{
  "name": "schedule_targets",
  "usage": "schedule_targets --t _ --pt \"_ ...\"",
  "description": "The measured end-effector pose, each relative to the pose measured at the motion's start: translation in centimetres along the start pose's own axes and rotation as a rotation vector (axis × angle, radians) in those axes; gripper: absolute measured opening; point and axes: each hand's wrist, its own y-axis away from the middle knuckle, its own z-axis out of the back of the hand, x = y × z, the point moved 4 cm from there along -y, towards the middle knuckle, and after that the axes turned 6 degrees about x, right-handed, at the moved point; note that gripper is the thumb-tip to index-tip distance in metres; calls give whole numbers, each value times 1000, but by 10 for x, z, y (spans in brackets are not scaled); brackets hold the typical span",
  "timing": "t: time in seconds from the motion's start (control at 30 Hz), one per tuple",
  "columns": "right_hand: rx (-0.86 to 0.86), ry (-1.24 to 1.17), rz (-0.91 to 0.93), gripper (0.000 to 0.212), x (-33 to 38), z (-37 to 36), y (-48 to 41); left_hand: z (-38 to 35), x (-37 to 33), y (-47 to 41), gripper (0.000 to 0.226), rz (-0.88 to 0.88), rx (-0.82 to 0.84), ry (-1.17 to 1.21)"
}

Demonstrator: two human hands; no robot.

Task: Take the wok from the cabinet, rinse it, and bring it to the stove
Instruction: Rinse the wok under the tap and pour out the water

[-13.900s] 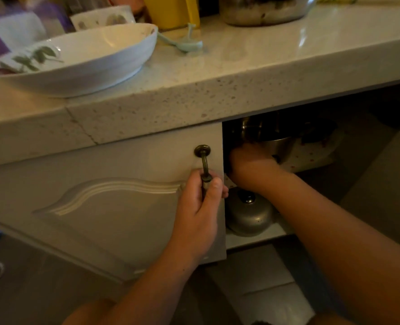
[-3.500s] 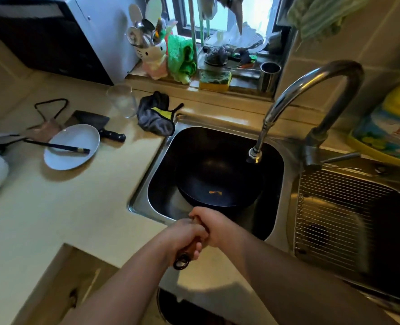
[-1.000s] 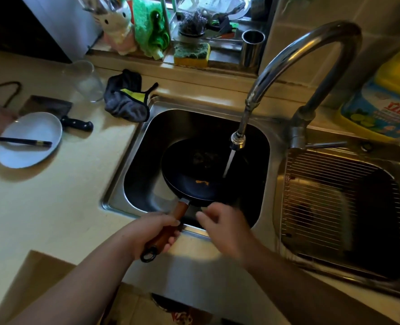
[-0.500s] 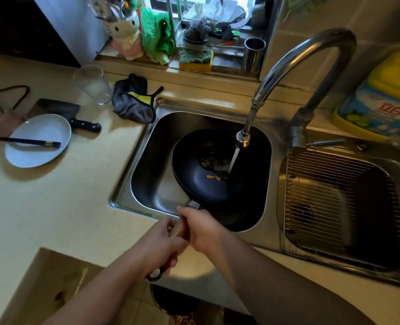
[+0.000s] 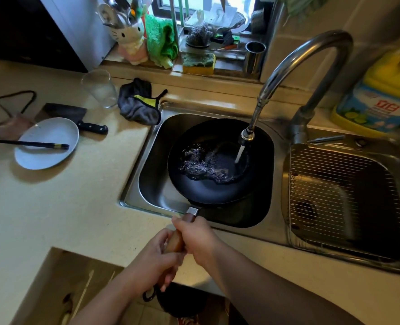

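Note:
A black wok [image 5: 201,186] with a brown wooden handle sits in the left basin of the steel sink [image 5: 147,179]. Water streams from the curved faucet [image 5: 295,66] into the wok's right side and pools, rippling, across its bottom. My left hand [image 5: 154,259] grips the rear end of the handle. My right hand [image 5: 194,238] is wrapped around the handle just ahead of it, near the metal collar. The handle's hanging loop pokes out below my left hand.
A wire rack covers the right basin [image 5: 342,202]. On the counter to the left lie a white plate [image 5: 46,143] with chopsticks, a cleaver [image 5: 77,118], a glass [image 5: 99,89] and a dark cloth [image 5: 139,103]. A yellow detergent bottle [image 5: 379,99] stands far right. Sponges and a utensil holder line the sill.
Over the last second my right hand came back onto the handle to join the left. The wok shifted slightly under the stream and more water has pooled in it.

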Motion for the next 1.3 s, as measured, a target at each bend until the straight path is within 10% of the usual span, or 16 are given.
schedule_targets --t 0.23,0.93,1.3 --pt "-23 85 -22 19 2 7 4 -1 4 -5 47 17 106 152" --pt "153 -11 -34 23 25 16 -8 -26 -2 -23 56 -104 -400 -229" --pt "91 -64 21 25 28 7 0 -10 -31 -4 38 -97 -178 -125"
